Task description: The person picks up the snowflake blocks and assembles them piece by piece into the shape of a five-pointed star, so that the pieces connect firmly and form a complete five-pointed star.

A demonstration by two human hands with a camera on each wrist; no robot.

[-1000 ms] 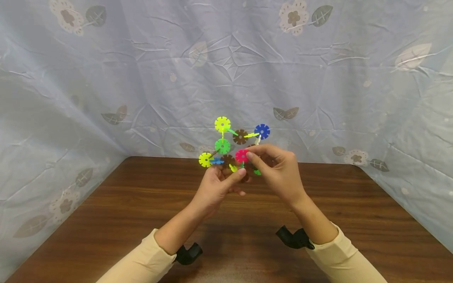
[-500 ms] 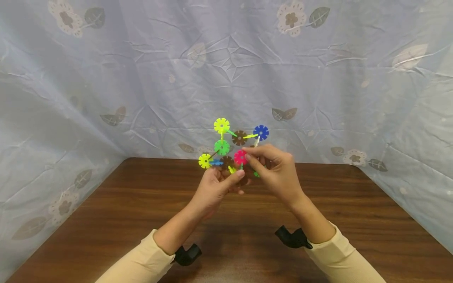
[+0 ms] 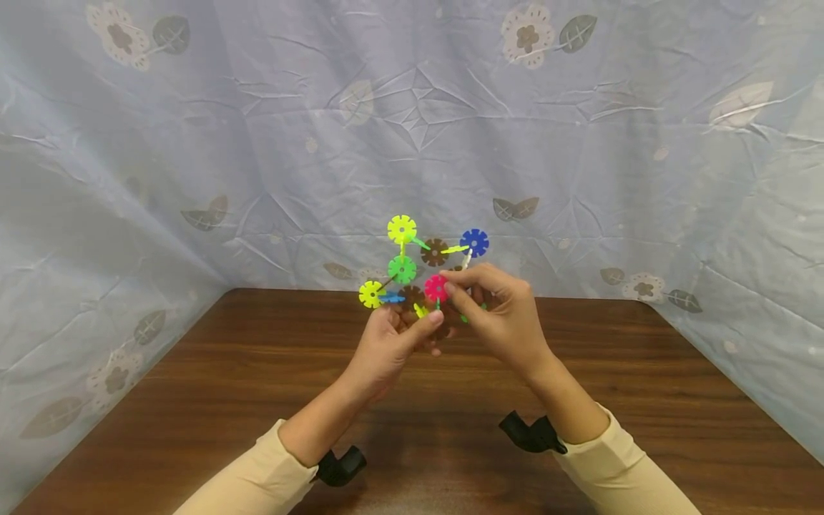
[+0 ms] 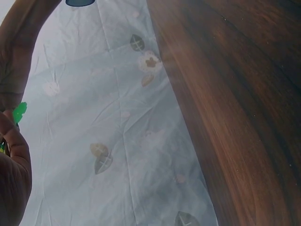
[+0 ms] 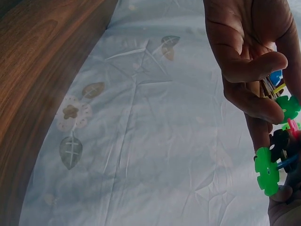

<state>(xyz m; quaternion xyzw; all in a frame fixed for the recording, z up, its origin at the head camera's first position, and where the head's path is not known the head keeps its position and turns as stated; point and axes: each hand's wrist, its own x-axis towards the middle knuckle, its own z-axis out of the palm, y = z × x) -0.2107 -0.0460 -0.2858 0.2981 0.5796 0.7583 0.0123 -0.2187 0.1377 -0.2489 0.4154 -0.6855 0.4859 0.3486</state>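
Note:
Slotted plastic snowflake discs, joined edge to edge, form an openwork shape in the air above the table. In the head view a yellow disc (image 3: 402,229) is at its top, a green disc (image 3: 402,270) below, and a blue disc (image 3: 474,243) at the right. My left hand (image 3: 386,354) grips the lower part, thumb on top. With thumb and index finger my right hand (image 3: 508,318) pinches a pink disc (image 3: 436,287), which stands on a small green piece. The right wrist view shows another green disc (image 5: 268,172) low on the shape. Fingers partly hide the lower discs.
A brown wood-grain table (image 3: 425,443) lies under both hands. Pale curtain cloth (image 3: 412,107) with flower and leaf prints hangs behind it and at both sides. A black camera mount sits at each wrist, by the cream sleeves (image 3: 257,468).
Hands and joined discs appear slightly lower and further left in the head view, a very small shift. The right hand's pinch on the pink disc and the left hand's grip stay the same.

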